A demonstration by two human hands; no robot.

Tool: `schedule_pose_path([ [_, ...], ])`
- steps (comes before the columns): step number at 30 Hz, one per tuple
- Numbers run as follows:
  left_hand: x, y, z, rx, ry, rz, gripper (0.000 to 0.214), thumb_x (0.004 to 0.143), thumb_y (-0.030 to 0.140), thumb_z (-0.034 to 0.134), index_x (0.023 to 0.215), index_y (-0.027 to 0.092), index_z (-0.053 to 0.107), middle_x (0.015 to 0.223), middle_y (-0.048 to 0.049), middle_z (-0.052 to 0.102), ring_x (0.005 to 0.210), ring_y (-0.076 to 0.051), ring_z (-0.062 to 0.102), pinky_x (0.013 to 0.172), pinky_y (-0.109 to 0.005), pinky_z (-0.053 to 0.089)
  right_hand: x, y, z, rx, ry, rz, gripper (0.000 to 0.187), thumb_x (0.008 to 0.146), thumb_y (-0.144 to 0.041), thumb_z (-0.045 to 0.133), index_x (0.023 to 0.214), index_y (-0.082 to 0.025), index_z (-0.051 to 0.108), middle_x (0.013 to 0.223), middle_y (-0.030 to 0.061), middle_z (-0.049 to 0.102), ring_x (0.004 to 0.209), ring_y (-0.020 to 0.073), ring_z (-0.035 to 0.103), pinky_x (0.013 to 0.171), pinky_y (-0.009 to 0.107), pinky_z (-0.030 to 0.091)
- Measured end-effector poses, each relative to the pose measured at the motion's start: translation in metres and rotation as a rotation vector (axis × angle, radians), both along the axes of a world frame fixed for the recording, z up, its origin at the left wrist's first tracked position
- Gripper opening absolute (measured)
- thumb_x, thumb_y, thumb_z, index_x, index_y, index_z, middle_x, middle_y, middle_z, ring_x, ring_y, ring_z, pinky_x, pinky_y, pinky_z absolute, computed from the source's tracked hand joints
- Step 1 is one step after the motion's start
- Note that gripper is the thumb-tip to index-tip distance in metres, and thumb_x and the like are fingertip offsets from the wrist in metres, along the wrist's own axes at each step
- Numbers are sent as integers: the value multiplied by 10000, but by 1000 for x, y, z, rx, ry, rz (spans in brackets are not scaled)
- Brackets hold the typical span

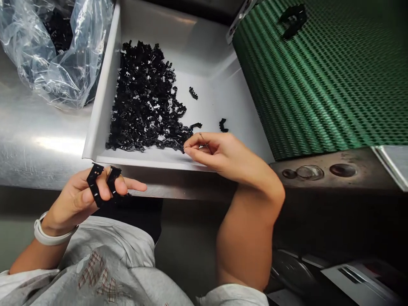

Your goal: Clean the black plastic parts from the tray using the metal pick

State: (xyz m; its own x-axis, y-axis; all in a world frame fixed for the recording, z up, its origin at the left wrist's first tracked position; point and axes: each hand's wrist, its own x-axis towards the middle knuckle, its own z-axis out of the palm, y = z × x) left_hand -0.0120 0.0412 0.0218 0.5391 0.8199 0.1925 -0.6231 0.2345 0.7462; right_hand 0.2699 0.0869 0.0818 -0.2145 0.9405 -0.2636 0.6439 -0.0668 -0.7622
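Note:
My left hand [92, 191], with a pale band at the wrist, is closed around two angular black plastic parts [94, 183] that stick out between its fingers. It is in front of the near left corner of a white tray [101, 91]. My right hand [216, 151] reaches over the tray's near edge, thumb and forefinger pinched together at the corner of a heap of small black plastic pieces [143, 102]. What lies between those fingertips is too small to make out. A thin line, perhaps a wire or ring, shows by the right fingers.
Loose black pieces lie on the tray floor, one [193, 93] in the middle and another [223, 125] near my right hand. A clear plastic bag [60, 63] with black parts stands at the left. To the right is a green ribbed conveyor belt [318, 85] carrying a black part [292, 20].

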Motion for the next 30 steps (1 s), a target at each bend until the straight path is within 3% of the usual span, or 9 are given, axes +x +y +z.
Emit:
schedule_pose_path([
  [4, 4, 0, -2, -9, 7, 20, 190, 965, 301, 607, 985, 244, 788, 999, -34, 767, 1202, -291, 704, 1026, -362, 558, -5, -24, -5, -85, 516, -183, 359, 815, -511, 722, 760, -194, 561, 551, -92, 332, 460, 54, 240, 438, 222, 172],
  [7, 7, -1, -1, 0, 37, 48, 182, 957, 312, 616, 969, 253, 788, 1005, -42, 772, 1186, -296, 711, 1060, -400, 539, -23, -38, -1, -202, 659, -152, 428, 848, -572, 709, 745, -195, 534, 574, -92, 320, 465, 46, 221, 427, 219, 148],
  [13, 13, 0, 2, -47, 1, -36, 169, 939, 319, 643, 943, 243, 794, 971, -45, 768, 1070, -267, 746, 1013, -411, 566, -55, -45, 12, -228, 598, 79, 448, 917, -562, 638, 692, -191, 527, 652, -53, 402, 587, 80, 345, 491, 235, 272],
  [17, 12, 1, 3, -83, 17, -81, 160, 922, 325, 660, 905, 241, 795, 892, -41, 758, 1050, -252, 733, 970, -396, 566, -59, -44, 8, -210, 649, 73, 410, 938, -462, 649, 657, -202, 503, 636, -58, 404, 587, 86, 367, 536, 242, 331],
  [23, 15, -1, 3, -86, 54, -173, 227, 906, 401, 657, 826, 224, 773, 719, -38, 700, 768, -204, 727, 828, -354, 566, -63, -44, 4, -290, 652, 90, 336, 922, -423, 683, 711, -190, 565, 659, -48, 567, 650, 99, 535, 701, 257, 467],
  [26, 17, -1, 4, -107, 47, -182, 211, 892, 397, 678, 810, 224, 765, 648, -20, 657, 768, -203, 735, 794, -312, 556, -63, -45, 3, -279, 619, 142, 330, 941, -407, 661, 713, -189, 566, 693, -31, 639, 653, 100, 560, 714, 257, 471],
  [30, 18, -2, 3, -177, 40, -147, 237, 847, 406, 729, 720, 208, 696, 675, -23, 673, 851, -234, 748, 869, -369, 561, -57, -51, -3, -120, 560, 37, 267, 1003, -412, 553, 894, -195, 665, 652, -51, 515, 588, 100, 478, 602, 253, 432],
])
